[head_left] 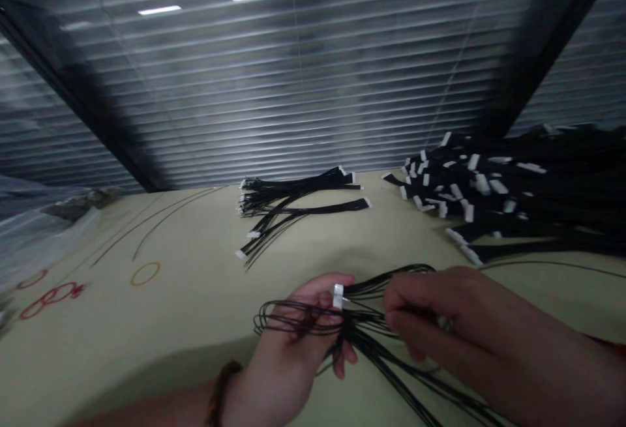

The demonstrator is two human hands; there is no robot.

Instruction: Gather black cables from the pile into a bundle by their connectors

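A bundle of thin black wires (386, 365) with a white connector (338, 296) lies across my left hand (298, 342). The fingers of that hand are closed around the wires just beside the connector, and some wires loop back over the wrist side. To the right, my right hand (454, 323) pinches wires from the same bundle, thumb and forefinger pressed together. What exactly sits between those fingertips is partly hidden. Other wires run down to the lower right, below my right hand.
Black cables with white connectors (303, 195) lie at the back middle of the pale table (195, 303). A large heap of similar cables (538, 199) fills the back right. Red bands (49, 302), a yellow band (145, 274) and a clear plastic bag (53, 238) are at left. Blinds (293, 88) rise behind.
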